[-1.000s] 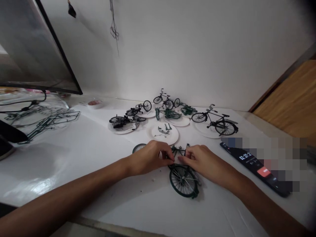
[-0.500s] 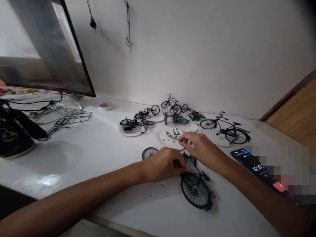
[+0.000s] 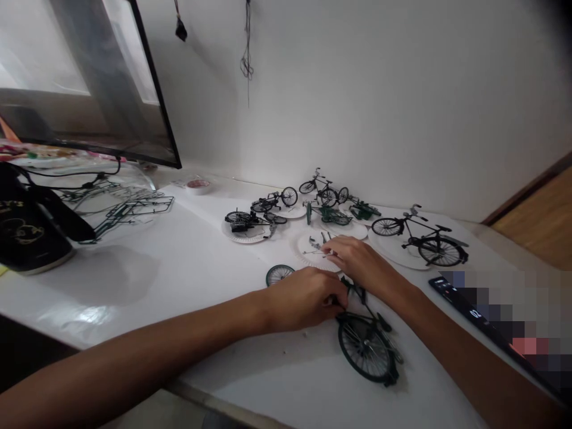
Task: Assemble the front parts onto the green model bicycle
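Observation:
My left hand (image 3: 304,299) grips the frame of a dark green model bicycle (image 3: 366,348), which lies on its side on the white tabletop. The fingers hide part of that frame. A separate spoked model wheel (image 3: 279,274) lies just beyond my left hand, partly behind it. My right hand (image 3: 363,263) reaches over to a white paper plate (image 3: 307,255), with its fingertips among small metal parts (image 3: 318,243). I cannot tell whether those fingers hold a part.
Several model bicycles and part-built models stand on paper plates (image 3: 246,234) along the wall. A phone (image 3: 469,310) lies at the right, partly blurred. At the left are a monitor (image 3: 89,83), a black bag (image 3: 31,229) and wire model frames (image 3: 134,211).
My right hand has left the bicycle and moved forward onto the plate of small parts. My left hand stays on the frame. The whole view has shifted as my head turned.

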The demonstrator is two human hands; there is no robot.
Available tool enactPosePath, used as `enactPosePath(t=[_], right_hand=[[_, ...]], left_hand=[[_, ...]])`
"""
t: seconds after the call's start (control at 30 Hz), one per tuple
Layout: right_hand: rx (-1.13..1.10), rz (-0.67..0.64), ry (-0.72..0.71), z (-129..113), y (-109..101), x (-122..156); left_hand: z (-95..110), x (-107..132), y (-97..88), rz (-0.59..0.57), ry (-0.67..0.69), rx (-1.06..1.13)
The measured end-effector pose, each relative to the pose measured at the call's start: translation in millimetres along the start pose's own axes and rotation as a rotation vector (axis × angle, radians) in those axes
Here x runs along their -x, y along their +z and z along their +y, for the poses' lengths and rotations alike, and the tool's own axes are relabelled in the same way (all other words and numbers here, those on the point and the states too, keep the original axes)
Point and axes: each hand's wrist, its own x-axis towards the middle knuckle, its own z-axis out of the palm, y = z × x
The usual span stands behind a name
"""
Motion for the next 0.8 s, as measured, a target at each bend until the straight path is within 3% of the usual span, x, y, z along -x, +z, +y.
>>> enactPosePath(t=[0.2, 0.5, 0.8], right_hand=[[0.01, -0.006, -0.019, -2.5, -0.9, 0.1], [0.031, 0.001, -0.047, 1.8, 1.6, -1.5], [0.039, -0.029, -0.082, -1.0, 0.7, -1.7]], left_hand=[[2.4, -0.3, -1.5, 0.002, -0.022, 0.03], [-5.7, -0.8, 9.8, 0.045, -0.191, 0.232], [-5.6, 0.2, 12.1, 0.066, -0.186, 0.232]])
